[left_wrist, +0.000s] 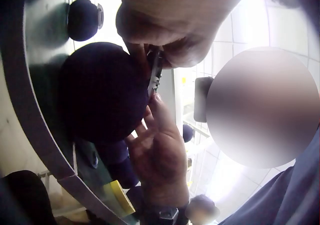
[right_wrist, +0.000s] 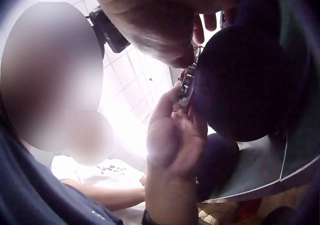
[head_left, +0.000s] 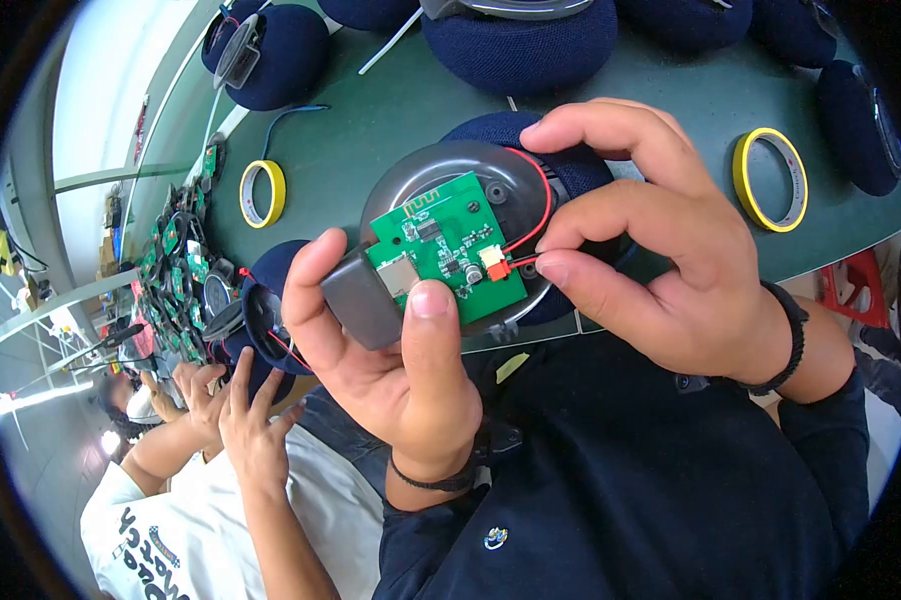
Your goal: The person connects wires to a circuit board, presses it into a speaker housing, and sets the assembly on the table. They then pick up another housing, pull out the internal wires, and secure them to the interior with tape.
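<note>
Wires (head_left: 524,262) stick out from the red plug (head_left: 499,270) near the right edge of the green circuit board (head_left: 441,225), and my right hand (head_left: 706,265) pinches them just past that edge, thumb and fingertip closed. The plug is on the board's side of my pinch, wires lined up between, so my right hand is nearer. At the board's lower left, my left hand (head_left: 391,385) holds on, thumb pressed down.

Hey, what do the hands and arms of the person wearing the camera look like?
The left hand and right hand are ungloved. A narrow dark strap circles the left wrist; a thicker dark band with a bumpy texture circles the right. Dark sleeves stop short of both wrists.
</note>
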Available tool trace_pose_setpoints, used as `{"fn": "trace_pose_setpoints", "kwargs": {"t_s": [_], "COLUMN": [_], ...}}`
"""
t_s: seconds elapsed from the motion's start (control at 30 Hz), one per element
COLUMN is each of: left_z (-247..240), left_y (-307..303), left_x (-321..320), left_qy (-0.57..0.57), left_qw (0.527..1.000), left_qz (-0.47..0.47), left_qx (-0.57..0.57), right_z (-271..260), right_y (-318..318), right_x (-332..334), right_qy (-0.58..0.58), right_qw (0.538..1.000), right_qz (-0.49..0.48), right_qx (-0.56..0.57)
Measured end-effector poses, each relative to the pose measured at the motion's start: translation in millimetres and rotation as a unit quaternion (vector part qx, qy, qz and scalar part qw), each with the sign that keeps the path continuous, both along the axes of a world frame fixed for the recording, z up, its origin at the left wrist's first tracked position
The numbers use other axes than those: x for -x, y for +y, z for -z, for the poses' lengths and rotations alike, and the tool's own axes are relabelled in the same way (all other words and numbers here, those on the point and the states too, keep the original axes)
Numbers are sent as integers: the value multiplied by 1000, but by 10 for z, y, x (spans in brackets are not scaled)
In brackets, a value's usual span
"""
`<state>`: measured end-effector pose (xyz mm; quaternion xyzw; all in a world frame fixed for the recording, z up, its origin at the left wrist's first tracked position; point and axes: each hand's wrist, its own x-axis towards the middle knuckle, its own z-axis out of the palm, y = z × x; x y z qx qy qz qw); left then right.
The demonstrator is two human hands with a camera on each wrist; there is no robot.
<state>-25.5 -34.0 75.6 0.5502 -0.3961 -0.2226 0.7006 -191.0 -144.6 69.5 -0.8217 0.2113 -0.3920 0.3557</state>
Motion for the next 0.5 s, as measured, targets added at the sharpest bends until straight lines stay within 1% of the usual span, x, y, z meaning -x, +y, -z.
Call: {"fn": "trace_pose_setpoints", "kwargs": {"t_s": [0.17, 0.27, 0.37, 0.47, 0.5], "left_z": [5, 14, 10, 16, 23], "left_y": [-12, -10, -4, -9, -14], "left_x": [1, -6, -7, -10, -15], "left_qy": [3, -16, 1, 4, 4], "left_qw": [1000, 1000, 1000, 1000, 1000], "left_qz": [3, 6, 3, 3, 5], "left_qx": [5, 10, 3, 8, 12], "right_z": [22, 9, 69, 80, 148], "right_y": [-7, -12, -26, -31, -49], "right_x": [-3, -1, 35, 4, -16], "right_qy": [-13, -6, 0, -31, -34], "right_qw": [1000, 999, 999, 999, 999], "right_qz": [-8, -14, -34, -7, -11], "right_qx": [-22, -30, -14, -31, -32]}}
